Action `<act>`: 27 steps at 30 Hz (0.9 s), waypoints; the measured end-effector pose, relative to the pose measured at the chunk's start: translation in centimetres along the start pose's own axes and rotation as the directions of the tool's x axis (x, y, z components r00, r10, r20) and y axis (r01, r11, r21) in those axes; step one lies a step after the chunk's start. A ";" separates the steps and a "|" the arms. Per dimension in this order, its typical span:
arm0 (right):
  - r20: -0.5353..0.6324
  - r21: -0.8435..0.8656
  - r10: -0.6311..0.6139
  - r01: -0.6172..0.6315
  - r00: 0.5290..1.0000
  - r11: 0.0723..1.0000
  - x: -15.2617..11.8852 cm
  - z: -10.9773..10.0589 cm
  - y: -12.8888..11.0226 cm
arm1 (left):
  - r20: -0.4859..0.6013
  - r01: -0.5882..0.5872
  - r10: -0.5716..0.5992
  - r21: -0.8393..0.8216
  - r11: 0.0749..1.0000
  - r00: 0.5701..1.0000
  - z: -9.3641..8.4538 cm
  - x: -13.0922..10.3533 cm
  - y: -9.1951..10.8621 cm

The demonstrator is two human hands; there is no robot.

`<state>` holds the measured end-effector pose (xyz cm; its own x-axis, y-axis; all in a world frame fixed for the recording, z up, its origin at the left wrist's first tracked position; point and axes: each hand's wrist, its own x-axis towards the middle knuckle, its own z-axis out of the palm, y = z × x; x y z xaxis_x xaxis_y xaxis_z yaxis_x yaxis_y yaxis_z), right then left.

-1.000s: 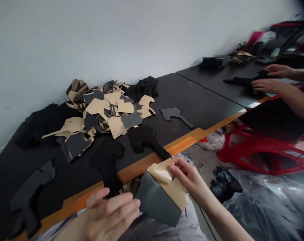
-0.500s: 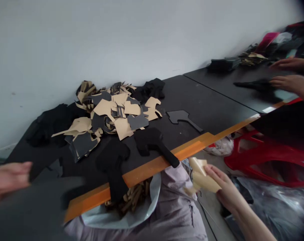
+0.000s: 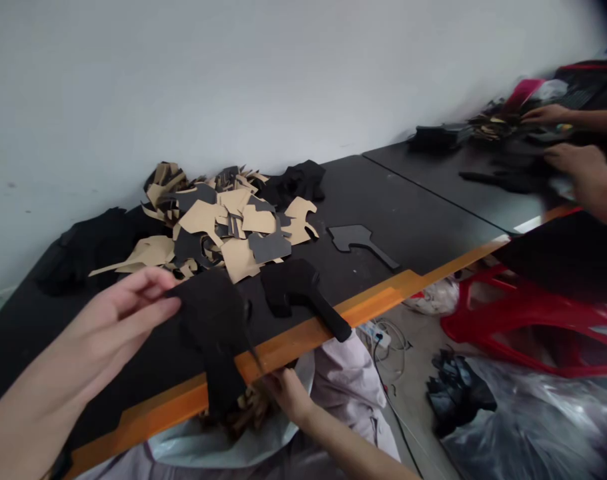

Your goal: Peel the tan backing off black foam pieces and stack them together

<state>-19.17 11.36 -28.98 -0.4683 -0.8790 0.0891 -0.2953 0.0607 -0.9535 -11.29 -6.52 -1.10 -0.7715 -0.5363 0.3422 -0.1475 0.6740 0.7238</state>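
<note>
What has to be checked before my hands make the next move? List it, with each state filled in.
1. Left hand has hold of the dark sheet: ok, pinched at its corner.
2. Right hand free of backing paper: cannot tell, its fingertips are obscured at the table edge.
3. Scrap bag open beneath the edge: ok, scraps show inside.
4. Black hammer-shaped piece wholly on the table: not ok, its narrow end sticks out past the orange edge strip.
5. Grey hammer-shaped piece wholly on the table: ok.
6. Co-worker's nearer hand away from these pieces: ok, over at the far right.
</note>
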 end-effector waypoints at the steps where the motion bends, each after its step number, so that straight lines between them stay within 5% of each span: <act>1: 0.013 -0.012 -0.038 0.038 0.999 0.999 -0.5 -0.9 -0.6 | 0.090 0.183 -0.170 -0.161 0.970 0.981 0.7 0.7 0.4; 3: 0.054 -0.015 -0.150 0.151 0.987 0.988 -1.8 -3.6 -2.6 | 0.222 0.463 -0.408 -0.333 0.822 0.885 2.0 2.0 0.9; 5: 0.024 -0.011 -0.301 0.301 0.953 0.954 -2.9 -7.3 -5.4 | 0.302 0.544 -0.455 -0.379 0.749 0.838 3.4 3.3 1.1; 6: -0.155 -0.130 -0.458 0.441 0.875 0.888 -3.3 -9.5 -6.8 | 0.338 0.544 -0.435 -0.381 0.748 0.835 4.0 4.0 1.1; 9: -0.408 -0.284 -0.580 0.506 0.705 0.815 -3.2 -15.5 -9.9 | 0.398 0.510 -0.363 -0.373 0.775 0.842 5.5 5.9 1.1; 12: -0.301 -0.480 -0.695 0.526 0.653 0.702 -2.1 -19.0 -11.2 | 0.452 0.512 -0.330 -0.373 0.774 0.829 7.0 7.3 1.1; 16: -0.280 -0.558 -0.759 0.544 0.588 0.627 -0.9 -19.8 -11.5 | 0.503 0.523 -0.309 -0.368 0.768 0.807 8.5 8.4 0.5; 18: -0.325 -0.585 -0.735 0.484 0.594 0.650 -0.2 -19.4 -11.4 | 0.508 0.534 -0.311 -0.383 0.754 0.803 9.0 8.8 -0.3; 23: -0.464 -0.490 -0.551 0.318 0.694 0.812 1.1 -18.3 -10.0 | 0.521 0.594 -0.347 -0.443 0.671 0.780 9.4 9.0 -2.2; 27: -0.404 -0.495 -0.559 0.341 0.724 0.799 1.5 -18.4 -9.4 | 0.573 0.658 -0.362 -0.471 0.587 0.735 9.0 9.2 -2.7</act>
<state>-32.39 18.19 -14.55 -0.5102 -0.4794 0.7140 -0.8081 -0.0170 -0.5888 -23.54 -8.71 -5.27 -0.8683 -0.3471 -0.3545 -0.3023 -0.1962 0.9328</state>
